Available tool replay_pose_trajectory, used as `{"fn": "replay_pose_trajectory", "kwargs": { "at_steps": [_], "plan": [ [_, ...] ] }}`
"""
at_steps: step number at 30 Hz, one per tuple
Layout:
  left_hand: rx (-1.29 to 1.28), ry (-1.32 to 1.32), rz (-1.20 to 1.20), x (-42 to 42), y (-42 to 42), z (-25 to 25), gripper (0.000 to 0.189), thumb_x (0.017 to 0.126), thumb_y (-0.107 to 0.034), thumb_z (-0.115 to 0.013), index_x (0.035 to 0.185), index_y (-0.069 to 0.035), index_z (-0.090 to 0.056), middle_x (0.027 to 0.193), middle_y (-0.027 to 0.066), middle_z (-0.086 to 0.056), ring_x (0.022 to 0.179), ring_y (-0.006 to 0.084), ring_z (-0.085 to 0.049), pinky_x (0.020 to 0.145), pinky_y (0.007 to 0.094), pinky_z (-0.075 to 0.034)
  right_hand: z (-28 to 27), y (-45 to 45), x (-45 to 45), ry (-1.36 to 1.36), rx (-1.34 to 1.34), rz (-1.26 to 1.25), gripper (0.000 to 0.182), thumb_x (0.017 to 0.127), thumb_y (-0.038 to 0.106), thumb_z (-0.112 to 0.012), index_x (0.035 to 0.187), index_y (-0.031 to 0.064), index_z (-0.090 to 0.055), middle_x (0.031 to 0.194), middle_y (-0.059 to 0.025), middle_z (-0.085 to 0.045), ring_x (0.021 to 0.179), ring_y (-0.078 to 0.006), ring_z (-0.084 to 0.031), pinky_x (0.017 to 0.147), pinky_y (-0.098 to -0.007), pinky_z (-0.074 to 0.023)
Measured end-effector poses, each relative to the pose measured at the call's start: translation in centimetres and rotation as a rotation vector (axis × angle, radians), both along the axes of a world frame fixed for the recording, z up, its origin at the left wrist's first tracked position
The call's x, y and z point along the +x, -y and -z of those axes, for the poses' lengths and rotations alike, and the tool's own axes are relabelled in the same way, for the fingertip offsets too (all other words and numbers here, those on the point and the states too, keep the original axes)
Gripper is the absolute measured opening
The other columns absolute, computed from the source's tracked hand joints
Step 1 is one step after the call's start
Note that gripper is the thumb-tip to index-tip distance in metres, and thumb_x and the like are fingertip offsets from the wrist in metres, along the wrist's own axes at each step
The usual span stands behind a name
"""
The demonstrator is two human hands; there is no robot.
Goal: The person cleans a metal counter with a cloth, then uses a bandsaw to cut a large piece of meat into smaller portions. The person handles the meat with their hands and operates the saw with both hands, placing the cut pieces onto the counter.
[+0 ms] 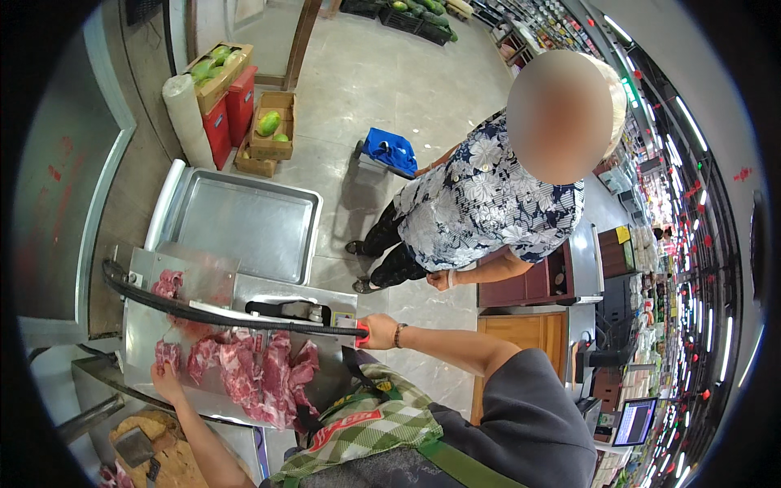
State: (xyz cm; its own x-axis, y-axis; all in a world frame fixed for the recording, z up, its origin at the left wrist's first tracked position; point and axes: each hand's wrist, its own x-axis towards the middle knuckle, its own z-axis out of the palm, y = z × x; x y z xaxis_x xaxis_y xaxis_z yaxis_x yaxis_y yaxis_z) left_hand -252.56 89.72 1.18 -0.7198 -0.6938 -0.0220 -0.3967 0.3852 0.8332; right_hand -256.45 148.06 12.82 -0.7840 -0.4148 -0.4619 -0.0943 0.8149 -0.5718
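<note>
My right hand (379, 331) is closed around the red handle (363, 333) of a long black lever arm (244, 317), which spans a stainless-steel meat-cutting machine (140, 341). My left hand (163, 383) grips a small chunk of raw meat (168, 357) at the left of the steel surface, on my side of the arm. Several larger raw meat pieces (238, 369) lie between my hands. Past the arm, another meat chunk (168, 283) rests on the steel near a red-smeared patch. The cutting edge itself cannot be made out.
A cleaver (134, 447) lies on a round wooden chopping block (177, 454) at lower left. Beyond the machine sits a metal tray (244, 222). A person (482, 183) stands across from me beside a trolley with a blue bag (390, 151). Fruit boxes (274, 128) are behind.
</note>
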Motion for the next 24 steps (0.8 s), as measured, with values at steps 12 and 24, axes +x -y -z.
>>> {"fn": "replay_pose_trajectory", "kwargs": {
  "at_steps": [12, 24],
  "plan": [
    [0.030, 0.150, 0.008, 0.6, -0.5, -3.3, 0.023, 0.080, -0.023, -0.063, 0.094, -0.004, -0.063, 0.085, 0.0144, -0.067, 0.079, 0.0296, -0.064, 0.071, 0.0395, -0.049, -17.7, 6.2, -1.2, 0.034, 0.023, 0.008, 0.024, 0.070, 0.019, -0.070, 0.076, 0.0010, -0.056, 0.061, -0.0122, -0.055, 0.054, -0.0220, -0.056, 0.056, -0.0371, -0.0467],
    [0.781, -0.449, -0.170, -11.0, -2.1, -3.4, 0.015, 0.083, -0.008, -0.066, 0.095, 0.000, -0.062, 0.075, 0.0056, -0.062, 0.064, 0.0127, -0.060, 0.056, 0.0255, -0.049, -34.1, 15.0, -4.7, 0.285, -0.025, 0.102, 0.009, 0.071, 0.001, -0.063, 0.076, -0.0053, -0.059, 0.061, -0.0025, -0.057, 0.049, -0.0091, -0.053, 0.045, -0.0270, -0.0432]
  ]
}}
